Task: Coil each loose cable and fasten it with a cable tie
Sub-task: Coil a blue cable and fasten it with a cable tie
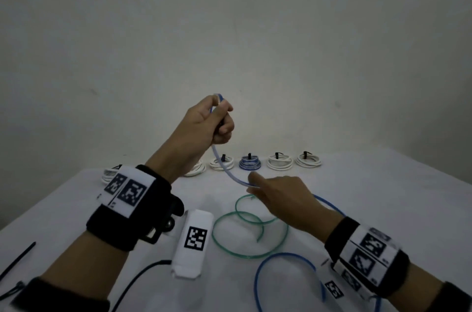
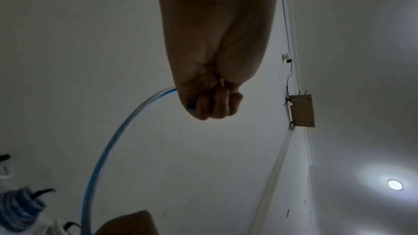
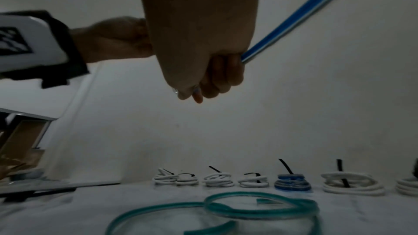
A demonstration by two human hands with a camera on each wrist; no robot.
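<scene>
**Blue cable strung between both hands, first loop not made yet**

So here's where we're at: our left hand (image 1: 207,124) is up off the table with its fingers curled tight round one end of the blue cable (image 1: 224,168); the tip pokes out just above the thumb. From there the cable runs down and to the right to our right hand (image 1: 278,199), which sits low, just above the cloth; fingers look wrapped round the cable in the right wrist view, so we're gripping it at two spots.

The bit that matters: the held stretch slants from high-left to low-right, and the rest of the cable trails past the right wrist, then curves round on the table (image 1: 383,184) in front of us; all the slack is on the right side, so we reckon the right hand is the one to feed cable up toward the left to form a loop.

The green cable (image 1: 250,237) lies loose right under the right hand, near enough to snag, probably; a black cable tie (image 1: 18,260) waits far left. The finished coils (image 1: 279,161) sit in a row along the back edge, well apart from us.
</scene>
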